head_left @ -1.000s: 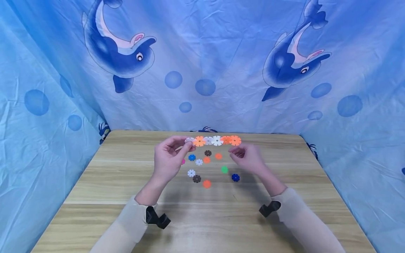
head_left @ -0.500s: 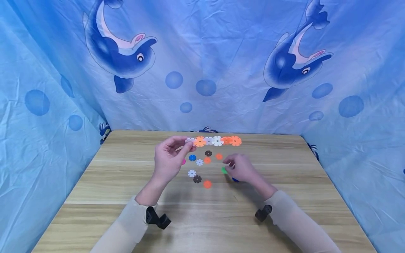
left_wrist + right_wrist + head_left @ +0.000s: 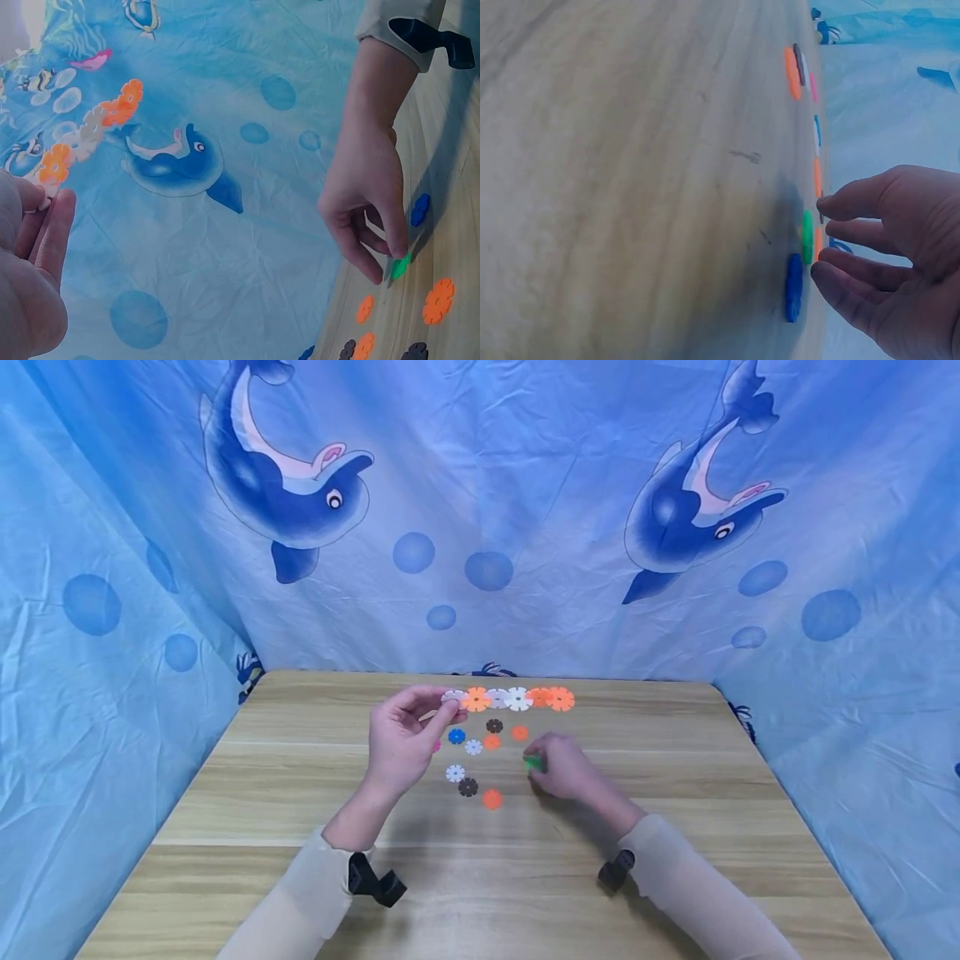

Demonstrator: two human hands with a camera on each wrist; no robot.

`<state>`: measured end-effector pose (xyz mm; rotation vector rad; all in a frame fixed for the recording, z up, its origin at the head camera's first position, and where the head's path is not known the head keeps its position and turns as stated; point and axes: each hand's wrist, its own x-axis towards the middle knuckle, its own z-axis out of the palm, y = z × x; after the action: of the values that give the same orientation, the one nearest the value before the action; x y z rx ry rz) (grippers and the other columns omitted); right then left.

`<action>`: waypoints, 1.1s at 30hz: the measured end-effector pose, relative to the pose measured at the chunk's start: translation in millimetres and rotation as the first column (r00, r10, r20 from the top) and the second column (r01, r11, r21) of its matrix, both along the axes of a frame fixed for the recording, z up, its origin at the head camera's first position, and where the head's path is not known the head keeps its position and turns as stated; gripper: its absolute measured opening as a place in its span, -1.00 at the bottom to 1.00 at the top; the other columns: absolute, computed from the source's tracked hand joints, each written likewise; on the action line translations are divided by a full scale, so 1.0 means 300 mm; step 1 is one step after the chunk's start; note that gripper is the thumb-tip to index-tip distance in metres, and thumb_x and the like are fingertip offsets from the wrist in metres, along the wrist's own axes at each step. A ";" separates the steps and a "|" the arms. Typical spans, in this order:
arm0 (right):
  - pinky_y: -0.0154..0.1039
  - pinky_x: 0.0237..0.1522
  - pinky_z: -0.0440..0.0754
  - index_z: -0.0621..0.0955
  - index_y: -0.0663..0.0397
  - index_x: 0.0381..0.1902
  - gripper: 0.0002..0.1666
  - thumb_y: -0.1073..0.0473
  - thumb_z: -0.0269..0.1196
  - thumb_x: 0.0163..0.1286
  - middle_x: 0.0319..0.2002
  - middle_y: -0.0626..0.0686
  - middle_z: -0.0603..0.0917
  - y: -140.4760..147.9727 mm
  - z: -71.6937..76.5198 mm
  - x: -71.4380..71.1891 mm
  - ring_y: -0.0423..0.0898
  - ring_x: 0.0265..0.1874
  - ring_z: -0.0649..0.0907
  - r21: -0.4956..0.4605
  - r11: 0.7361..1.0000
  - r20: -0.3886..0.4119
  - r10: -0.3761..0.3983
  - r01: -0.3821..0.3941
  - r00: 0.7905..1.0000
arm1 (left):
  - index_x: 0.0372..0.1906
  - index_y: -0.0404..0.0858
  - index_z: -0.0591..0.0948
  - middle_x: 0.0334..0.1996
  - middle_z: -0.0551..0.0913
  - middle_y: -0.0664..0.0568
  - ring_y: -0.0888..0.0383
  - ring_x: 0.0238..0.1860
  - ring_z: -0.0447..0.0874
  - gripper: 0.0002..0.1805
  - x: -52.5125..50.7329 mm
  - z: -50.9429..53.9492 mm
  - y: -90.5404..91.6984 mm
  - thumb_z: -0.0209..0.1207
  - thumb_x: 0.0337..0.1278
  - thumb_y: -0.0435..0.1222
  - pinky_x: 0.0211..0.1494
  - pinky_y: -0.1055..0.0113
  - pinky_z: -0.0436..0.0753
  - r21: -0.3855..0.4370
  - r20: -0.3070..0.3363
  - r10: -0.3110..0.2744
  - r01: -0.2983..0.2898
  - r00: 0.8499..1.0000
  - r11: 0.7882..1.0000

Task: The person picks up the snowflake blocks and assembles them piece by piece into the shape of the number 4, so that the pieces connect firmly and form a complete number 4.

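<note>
My left hand (image 3: 405, 739) pinches the pale end disc (image 3: 452, 697) of a row of joined, notched snowflake discs (image 3: 517, 698) between thumb and fingers. White, lilac and orange discs make up this row, held above the table and pointing right. My right hand (image 3: 566, 767) is low over the table, fingers spread around a green snowflake disc (image 3: 533, 763). In the right wrist view the fingertips stand apart beside the green disc (image 3: 808, 236), which lies flat. A dark blue disc (image 3: 420, 210) lies close by; the right hand hides it in the head view.
Several loose discs lie on the wooden table (image 3: 285, 810) between the hands: orange (image 3: 492, 799), brown (image 3: 468, 787), white (image 3: 455, 773), blue (image 3: 457, 737) and a partly hidden pink (image 3: 437, 747). A blue dolphin-print curtain (image 3: 480, 510) surrounds the table's back and sides.
My right hand has come down and left from beside the row's right end to the green disc, covering the dark blue one. The left hand and its row have stayed nearly still.
</note>
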<state>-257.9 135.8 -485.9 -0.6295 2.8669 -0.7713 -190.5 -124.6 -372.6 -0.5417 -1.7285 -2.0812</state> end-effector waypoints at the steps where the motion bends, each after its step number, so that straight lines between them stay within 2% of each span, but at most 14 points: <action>1: -0.15 -0.09 0.80 0.78 0.14 0.04 -0.64 0.30 0.49 0.27 0.05 0.15 0.78 -0.001 -0.003 0.001 -0.10 -0.25 0.69 0.007 1.000 -0.005 0.003 -0.003 1.000 | -0.07 -0.65 0.66 -0.26 0.85 0.19 0.25 -0.30 0.88 -0.82 0.000 -0.001 0.000 0.30 0.27 -0.63 -0.12 0.25 0.89 -0.001 0.000 0.000 0.000 1.000 1.000; 5: -0.06 0.07 0.83 0.79 0.17 0.01 -0.67 0.30 0.51 0.27 0.00 0.15 0.79 -0.008 -0.012 0.006 0.01 -0.04 0.74 0.041 0.999 -0.043 0.011 -0.009 0.999 | -0.07 -0.64 0.67 -0.26 0.85 0.19 0.25 -0.30 0.88 -0.82 0.006 -0.002 -0.002 0.31 0.28 -0.62 -0.12 0.26 0.89 -0.008 0.001 0.003 -0.003 1.000 1.000; 9: -0.04 0.07 0.83 0.79 0.20 0.01 -0.68 0.30 0.51 0.29 -0.02 0.15 0.78 -0.019 -0.011 0.017 0.03 -0.04 0.74 0.056 0.998 -0.051 0.001 0.002 0.999 | -0.06 -0.65 0.66 -0.26 0.85 0.20 0.26 -0.29 0.87 -0.82 0.012 0.000 -0.006 0.30 0.28 -0.63 -0.11 0.26 0.89 -0.007 0.000 -0.004 0.004 1.000 1.000; 15: -0.07 0.07 0.81 0.79 0.13 -0.02 -0.70 0.34 0.50 0.27 -0.05 0.11 0.75 -0.033 -0.006 0.029 0.00 -0.05 0.71 0.058 0.998 -0.019 -0.032 0.033 0.999 | -0.06 -0.66 0.66 -0.24 0.85 0.19 0.26 -0.28 0.88 -0.82 0.019 -0.001 -0.014 0.29 0.27 -0.64 -0.10 0.26 0.89 -0.007 -0.013 -0.020 0.020 1.000 1.000; 19: -0.16 -0.08 0.78 0.79 0.07 -0.18 -0.77 0.40 0.49 0.21 -0.20 0.04 0.69 -0.035 -0.005 0.035 -0.09 -0.20 0.64 0.009 0.999 -0.006 -0.040 0.040 0.999 | -0.06 -0.65 0.66 -0.24 0.85 0.19 0.26 -0.28 0.88 -0.82 0.024 -0.003 -0.019 0.30 0.27 -0.64 -0.10 0.26 0.89 -0.008 -0.010 -0.021 0.021 1.000 1.000; 22: -0.24 -0.19 0.74 0.78 0.04 -0.26 -0.82 0.39 0.49 0.23 -0.29 -0.02 0.69 -0.029 0.001 0.033 -0.16 -0.30 0.62 -0.031 0.999 -0.008 -0.027 0.027 1.000 | -0.06 -0.66 0.65 -0.26 0.85 0.20 0.26 -0.30 0.88 -0.82 0.027 -0.004 -0.020 0.29 0.28 -0.64 -0.11 0.26 0.89 -0.006 -0.006 -0.019 0.019 1.000 1.000; 26: -0.28 -0.23 0.74 0.79 0.08 -0.17 -0.84 0.36 0.47 0.31 -0.30 -0.06 0.76 -0.011 0.021 0.030 -0.21 -0.33 0.67 -0.080 0.997 -0.017 -0.026 0.024 1.000 | -0.06 -0.65 0.66 -0.26 0.85 0.20 0.26 -0.30 0.88 -0.82 0.027 -0.007 -0.020 0.30 0.28 -0.63 -0.11 0.27 0.89 -0.013 -0.001 -0.015 0.015 1.000 1.000; 33: -0.15 -0.11 0.86 0.77 0.16 0.01 -0.78 0.31 0.38 0.43 -0.16 0.06 0.84 0.040 0.107 0.025 -0.07 -0.19 0.79 -0.193 0.980 -0.083 -0.073 0.056 0.994 | -0.06 -0.62 0.67 -0.25 0.85 0.19 0.25 -0.30 0.88 -0.82 0.027 -0.012 -0.023 0.31 0.29 -0.61 -0.10 0.26 0.89 -0.015 0.000 -0.004 0.004 1.000 1.000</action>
<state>-250.2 147.9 -453.8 -0.6090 2.9301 -1.0632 -182.3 -131.4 -376.1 -0.5503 -1.7457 -2.0721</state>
